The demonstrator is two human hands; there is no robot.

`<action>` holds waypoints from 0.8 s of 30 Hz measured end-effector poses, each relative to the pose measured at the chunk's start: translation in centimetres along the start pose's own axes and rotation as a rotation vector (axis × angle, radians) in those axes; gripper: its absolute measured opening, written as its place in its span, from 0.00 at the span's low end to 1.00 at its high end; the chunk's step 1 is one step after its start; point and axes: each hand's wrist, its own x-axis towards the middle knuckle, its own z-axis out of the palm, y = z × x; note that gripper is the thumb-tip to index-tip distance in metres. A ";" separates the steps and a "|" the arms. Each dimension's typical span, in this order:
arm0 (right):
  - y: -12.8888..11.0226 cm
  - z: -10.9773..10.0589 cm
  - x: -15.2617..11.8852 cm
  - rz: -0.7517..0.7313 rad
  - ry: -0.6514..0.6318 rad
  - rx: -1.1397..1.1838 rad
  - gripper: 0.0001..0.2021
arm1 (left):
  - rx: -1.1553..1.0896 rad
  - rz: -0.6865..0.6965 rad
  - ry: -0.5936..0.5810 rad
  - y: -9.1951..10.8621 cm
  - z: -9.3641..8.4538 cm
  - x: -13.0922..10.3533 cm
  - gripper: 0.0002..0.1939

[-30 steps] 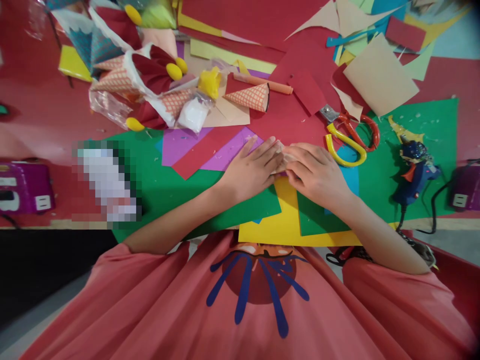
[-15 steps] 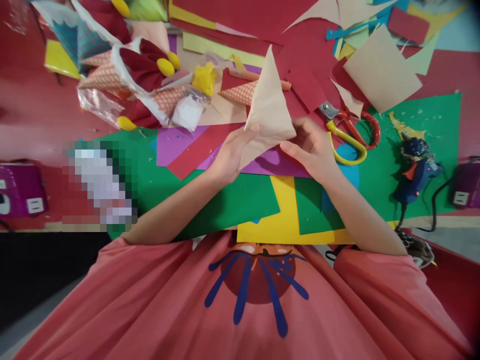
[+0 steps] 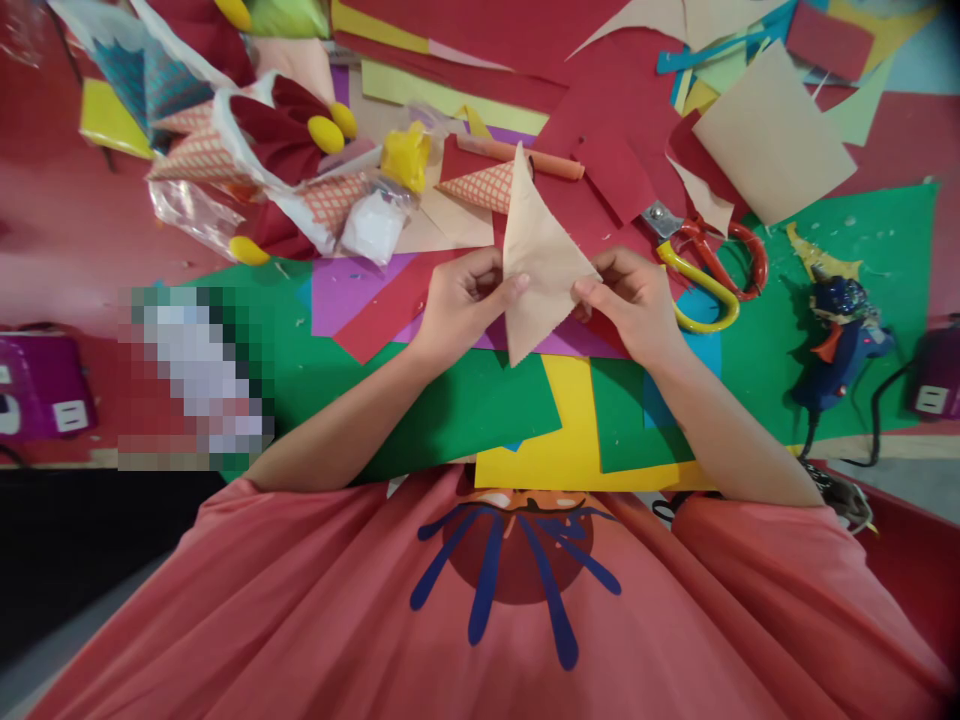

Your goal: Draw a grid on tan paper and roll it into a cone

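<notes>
A cream felt piece, folded into a rough triangle with zigzag-cut edges, is held up over the middle of the table. My left hand pinches its left side between thumb and fingers. At the right corner, my right hand grips it the same way, thumb on top. Just behind the felt lies an orange-and-white checked cone, partly covered by its tip. An orange marker pen rests behind that cone. Scissors with one red and one yellow handle lie right of my right hand.
A blue hot glue gun with a cord sits at the right on green sheets. Finished-looking checked cones with red felt and yellow ovals are heaped at the left back. Felt scraps and a cream square lie at the back right.
The cream felt has turned and come lower, its tip nearer to me. My right hand has closed on its right corner, and my left hand has shifted its hold.
</notes>
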 end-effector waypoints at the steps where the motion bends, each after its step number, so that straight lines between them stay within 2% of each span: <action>1: 0.1 0.0 0.0 -0.007 0.014 0.009 0.19 | -0.010 -0.014 -0.013 -0.1 0.0 0.0 0.22; 4: 0.2 0.0 0.1 -0.001 0.029 0.040 0.18 | -0.035 -0.045 -0.026 -0.2 -0.1 0.1 0.20; 13: 0.9 -0.4 0.2 -0.033 0.079 0.125 0.14 | -0.070 -0.007 0.035 -1.4 -0.3 0.2 0.16; 17: 1.0 -0.5 0.1 -0.073 0.083 0.116 0.11 | -0.099 -0.006 -0.008 -1.9 -0.5 0.3 0.17; 20: 0.8 -0.4 0.0 -0.110 0.090 0.122 0.09 | -0.160 0.003 -0.011 -1.8 -0.5 0.4 0.16; 24: 0.5 -0.3 -0.2 -0.141 0.089 0.097 0.06 | -0.184 -0.057 0.013 -1.1 -0.4 0.4 0.14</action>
